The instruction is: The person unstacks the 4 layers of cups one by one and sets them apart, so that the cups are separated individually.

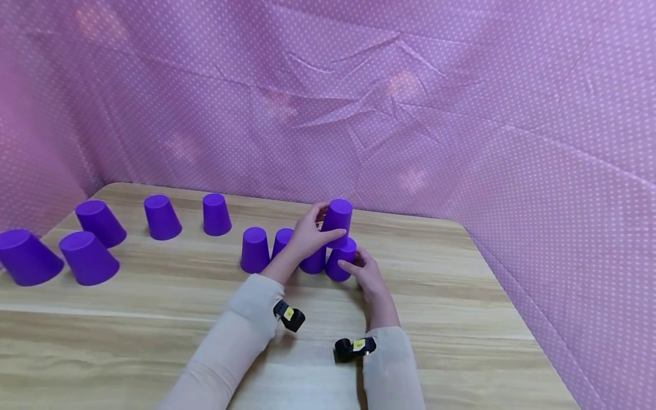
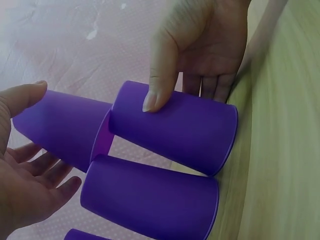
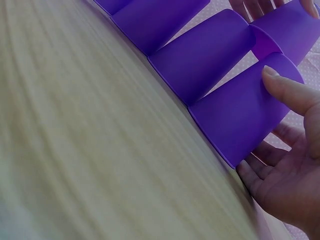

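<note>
In the head view, my left hand (image 1: 309,232) holds an upside-down purple cup (image 1: 338,219) between thumb and fingers, over the right end of a row of four inverted cups. My right hand (image 1: 368,274) has its thumb and fingers round the row's rightmost cup (image 1: 339,263), which stands on the table. The left wrist view shows the upper cup (image 2: 60,127) with its rim at the tops of the rightmost cup (image 2: 172,127) and its neighbour (image 2: 150,197). In the right wrist view, my right thumb lies on the side of the end cup (image 3: 245,110).
Several more inverted purple cups stand apart on the left of the wooden table (image 1: 169,341), among them one at the back (image 1: 216,215) and one at the far left (image 1: 29,259). A pink dotted cloth (image 1: 328,114) hangs behind and beside the table.
</note>
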`<state>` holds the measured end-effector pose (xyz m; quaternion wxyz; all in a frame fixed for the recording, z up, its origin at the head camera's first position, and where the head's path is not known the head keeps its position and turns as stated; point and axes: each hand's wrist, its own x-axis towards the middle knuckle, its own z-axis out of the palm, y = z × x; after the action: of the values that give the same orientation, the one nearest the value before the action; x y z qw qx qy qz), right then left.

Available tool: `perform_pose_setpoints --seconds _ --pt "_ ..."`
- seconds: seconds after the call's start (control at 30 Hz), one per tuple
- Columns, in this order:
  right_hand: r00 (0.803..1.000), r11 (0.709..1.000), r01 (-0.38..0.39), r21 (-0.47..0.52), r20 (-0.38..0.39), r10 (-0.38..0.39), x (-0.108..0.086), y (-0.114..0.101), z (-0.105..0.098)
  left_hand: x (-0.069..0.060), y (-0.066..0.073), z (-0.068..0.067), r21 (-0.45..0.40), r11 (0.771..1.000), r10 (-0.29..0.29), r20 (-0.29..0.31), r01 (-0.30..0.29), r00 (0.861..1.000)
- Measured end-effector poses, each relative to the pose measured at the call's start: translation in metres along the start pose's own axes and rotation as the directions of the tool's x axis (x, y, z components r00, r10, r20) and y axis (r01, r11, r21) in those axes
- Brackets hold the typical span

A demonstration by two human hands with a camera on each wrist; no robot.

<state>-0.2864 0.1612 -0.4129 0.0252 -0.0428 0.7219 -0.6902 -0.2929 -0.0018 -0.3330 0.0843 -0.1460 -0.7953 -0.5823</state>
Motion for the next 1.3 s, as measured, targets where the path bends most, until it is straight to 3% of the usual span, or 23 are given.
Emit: perform_pose_setpoints --seconds 0.43,0.8,1.17,1.3 --pt "1.000 1.000 -0.004 0.008 0.015 0.003 -0.001 -0.002 0.001 0.003 -0.001 0.005 0.030 0.999 -0.041 -0.001 0.041 0.999" --pt "1.000 1.000 -0.006 0.004 -0.001 0.006 0.000 -0.001 0.001 -0.004 0.004 0.001 -0.008 1.000 0.015 -0.043 -0.016 0.999" --pt "0.996 0.997 0.081 0.012 0.033 -0.081 -0.004 0.000 0.000 -0.027 0.017 -0.022 -0.055 0.998 0.000 -0.035 -0.002 0.999" --pt "0.999 0.999 0.035 0.013 0.014 -0.035 -0.002 0.000 0.000 -0.035 0.016 -0.034 -0.058 0.998 0.013 -0.053 -0.016 0.999"
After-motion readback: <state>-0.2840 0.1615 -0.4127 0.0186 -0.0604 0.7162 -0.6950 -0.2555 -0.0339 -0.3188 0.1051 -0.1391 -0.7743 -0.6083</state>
